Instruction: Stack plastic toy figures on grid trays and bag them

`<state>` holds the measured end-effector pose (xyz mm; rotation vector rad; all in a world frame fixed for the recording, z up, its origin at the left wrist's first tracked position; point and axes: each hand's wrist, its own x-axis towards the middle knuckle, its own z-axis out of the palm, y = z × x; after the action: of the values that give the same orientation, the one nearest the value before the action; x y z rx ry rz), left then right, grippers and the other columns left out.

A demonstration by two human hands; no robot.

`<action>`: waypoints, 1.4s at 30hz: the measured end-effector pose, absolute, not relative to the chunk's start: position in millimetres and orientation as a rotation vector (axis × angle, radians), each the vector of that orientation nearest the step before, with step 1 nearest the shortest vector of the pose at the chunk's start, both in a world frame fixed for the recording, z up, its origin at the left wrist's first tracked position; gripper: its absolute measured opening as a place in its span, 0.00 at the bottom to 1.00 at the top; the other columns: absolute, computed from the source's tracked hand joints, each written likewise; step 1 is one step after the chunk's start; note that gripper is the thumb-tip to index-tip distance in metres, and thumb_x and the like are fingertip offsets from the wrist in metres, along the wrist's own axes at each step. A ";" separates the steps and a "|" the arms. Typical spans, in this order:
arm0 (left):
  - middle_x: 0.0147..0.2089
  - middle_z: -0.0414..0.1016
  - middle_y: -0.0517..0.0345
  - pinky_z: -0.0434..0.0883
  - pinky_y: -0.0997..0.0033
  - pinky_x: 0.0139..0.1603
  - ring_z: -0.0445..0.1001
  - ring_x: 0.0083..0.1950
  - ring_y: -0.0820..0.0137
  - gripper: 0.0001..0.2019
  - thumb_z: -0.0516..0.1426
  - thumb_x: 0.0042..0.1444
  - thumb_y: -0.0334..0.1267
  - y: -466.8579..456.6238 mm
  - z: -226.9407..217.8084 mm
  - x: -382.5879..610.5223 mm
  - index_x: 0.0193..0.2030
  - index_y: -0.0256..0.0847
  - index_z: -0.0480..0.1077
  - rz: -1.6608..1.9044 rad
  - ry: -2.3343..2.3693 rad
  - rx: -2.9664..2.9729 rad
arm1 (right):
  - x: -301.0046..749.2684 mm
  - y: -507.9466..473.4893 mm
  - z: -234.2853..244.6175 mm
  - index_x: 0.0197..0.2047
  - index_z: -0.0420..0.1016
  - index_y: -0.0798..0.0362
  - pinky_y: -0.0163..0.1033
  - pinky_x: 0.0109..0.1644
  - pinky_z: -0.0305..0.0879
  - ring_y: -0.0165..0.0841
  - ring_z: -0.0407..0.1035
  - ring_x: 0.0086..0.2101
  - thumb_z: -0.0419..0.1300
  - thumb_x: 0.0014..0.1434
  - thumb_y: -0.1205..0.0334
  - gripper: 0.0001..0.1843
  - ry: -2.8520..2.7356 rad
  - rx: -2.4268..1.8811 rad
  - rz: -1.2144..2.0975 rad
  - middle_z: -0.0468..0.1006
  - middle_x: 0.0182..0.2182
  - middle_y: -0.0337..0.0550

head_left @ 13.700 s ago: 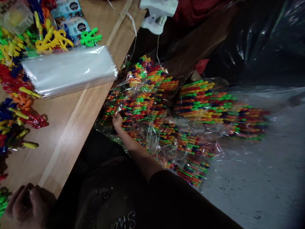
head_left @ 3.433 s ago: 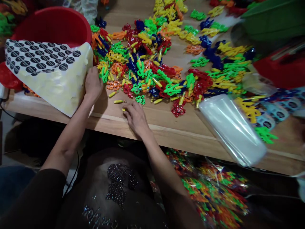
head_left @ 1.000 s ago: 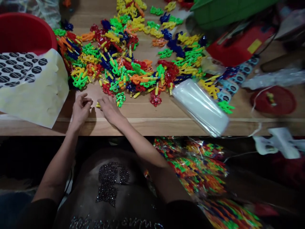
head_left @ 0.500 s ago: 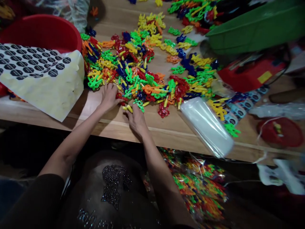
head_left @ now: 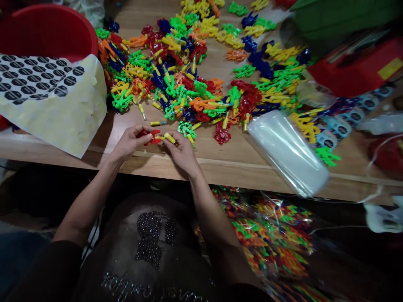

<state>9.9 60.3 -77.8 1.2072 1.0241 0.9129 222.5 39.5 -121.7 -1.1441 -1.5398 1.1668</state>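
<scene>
My left hand (head_left: 129, 143) and my right hand (head_left: 182, 153) meet just above the wooden table (head_left: 217, 165), near its front edge. The left hand pinches a red plastic toy piece (head_left: 152, 136). The right fingers grip a yellow plastic rod piece (head_left: 170, 138), whose end lies against the red piece. Whether the two are joined is hidden by my fingers. Directly beyond my hands spreads a heap of multicoloured interlocking plastic pieces (head_left: 176, 86). A green piece (head_left: 186, 129) lies just past my right fingertips.
A peeled sticker sheet with black hexagon labels (head_left: 53, 100) overlaps a red bucket (head_left: 47, 29) at left. A stack of transparent plastic bags (head_left: 288, 153) overhangs the table's edge at right. Beyond stand a green tub (head_left: 343, 12) and a red box (head_left: 355, 69). Bagged toys (head_left: 264, 239) lie below.
My hands have left the heap's edge and come together, now lifting a red piece and a yellow piece against each other. The view has shifted slightly.
</scene>
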 end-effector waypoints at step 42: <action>0.41 0.77 0.54 0.75 0.54 0.55 0.77 0.46 0.60 0.09 0.64 0.53 0.33 116.5 -112.3 -5.3 0.39 0.42 0.70 1.012 1.534 1.631 | 180.4 81.0 -132.7 0.48 0.78 0.53 0.66 0.68 0.57 0.55 0.63 0.57 0.51 0.70 0.72 0.15 -1.968 -1.502 0.624 0.75 0.56 0.61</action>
<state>-5.3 116.5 -112.3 1.6306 1.5343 1.0118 180.4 81.0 -132.7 -1.5019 -1.9678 0.6236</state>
